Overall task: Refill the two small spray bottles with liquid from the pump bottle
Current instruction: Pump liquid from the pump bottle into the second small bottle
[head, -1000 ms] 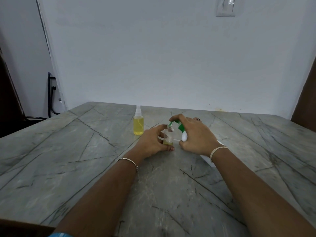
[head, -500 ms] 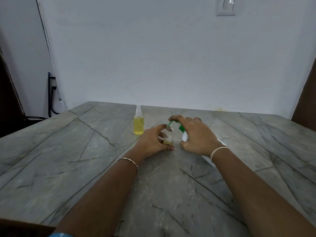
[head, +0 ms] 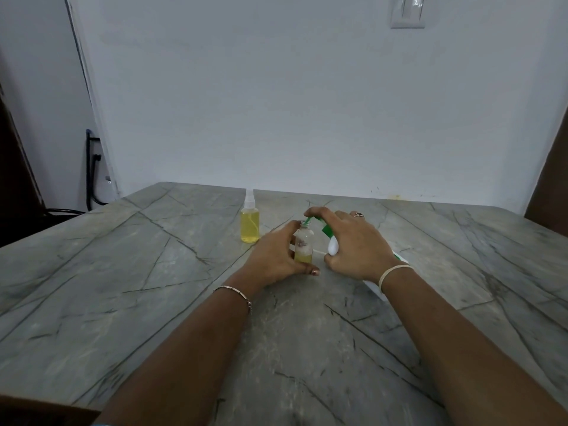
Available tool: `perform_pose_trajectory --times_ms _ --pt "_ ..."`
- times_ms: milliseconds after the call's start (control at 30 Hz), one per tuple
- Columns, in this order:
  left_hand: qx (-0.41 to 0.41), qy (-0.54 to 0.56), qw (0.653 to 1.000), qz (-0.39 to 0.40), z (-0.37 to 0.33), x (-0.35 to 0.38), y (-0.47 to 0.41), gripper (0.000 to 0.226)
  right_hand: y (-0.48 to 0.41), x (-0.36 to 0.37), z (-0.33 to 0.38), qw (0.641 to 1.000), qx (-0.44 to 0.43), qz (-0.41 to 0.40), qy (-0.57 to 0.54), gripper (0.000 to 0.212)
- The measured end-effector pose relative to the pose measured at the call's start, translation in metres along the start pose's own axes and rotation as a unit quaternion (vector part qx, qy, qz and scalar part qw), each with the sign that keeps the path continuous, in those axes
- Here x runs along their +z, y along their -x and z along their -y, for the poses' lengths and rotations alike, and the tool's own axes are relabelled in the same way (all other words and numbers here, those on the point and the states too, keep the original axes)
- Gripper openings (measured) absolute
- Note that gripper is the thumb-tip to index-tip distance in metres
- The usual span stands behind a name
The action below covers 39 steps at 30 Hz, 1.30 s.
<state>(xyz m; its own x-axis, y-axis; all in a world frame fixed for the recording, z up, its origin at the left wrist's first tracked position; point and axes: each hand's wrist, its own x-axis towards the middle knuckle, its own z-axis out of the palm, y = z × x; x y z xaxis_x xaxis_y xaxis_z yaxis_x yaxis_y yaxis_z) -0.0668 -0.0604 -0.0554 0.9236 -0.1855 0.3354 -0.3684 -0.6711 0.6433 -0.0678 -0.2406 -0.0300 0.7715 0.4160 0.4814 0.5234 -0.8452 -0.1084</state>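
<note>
right hand [head: 353, 241]: index finger now sits a bit lower on the green pump head [head: 318, 222] than 1.0 s ago, pressing down; wrist in near enough the same spot
pump head: nozzle tip ends up right at the open neck of the small bottle [head: 303, 243], slightly closer than before
small bottle liquid: yellow layer at the bottom looks about the same; any rise is too small to tell
left hand [head: 276, 258]: no visible shift
</note>
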Motion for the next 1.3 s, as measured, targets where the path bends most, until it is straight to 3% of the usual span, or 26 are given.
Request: perform_pose_trajectory --times_ms 867,1133,1300 --pt "0.012 -0.037 0.999 -0.037 0.0015 0.0036 -0.0024 0.079 -0.0019 0.0025 0.0017 1.000 -0.005 -0.010 0.003 0.071" --pt "0.012 -0.035 0.999 -0.034 0.0018 0.0030 -0.0036 0.071 -0.0002 -0.0047 0.0000 0.996 -0.038 0.027 0.078 0.095" --pt "0.016 -0.030 0.999 -0.035 0.0011 0.0028 -0.0033 0.072 -0.0026 -0.0033 -0.0002 0.995 -0.035 0.032 0.084 0.081"
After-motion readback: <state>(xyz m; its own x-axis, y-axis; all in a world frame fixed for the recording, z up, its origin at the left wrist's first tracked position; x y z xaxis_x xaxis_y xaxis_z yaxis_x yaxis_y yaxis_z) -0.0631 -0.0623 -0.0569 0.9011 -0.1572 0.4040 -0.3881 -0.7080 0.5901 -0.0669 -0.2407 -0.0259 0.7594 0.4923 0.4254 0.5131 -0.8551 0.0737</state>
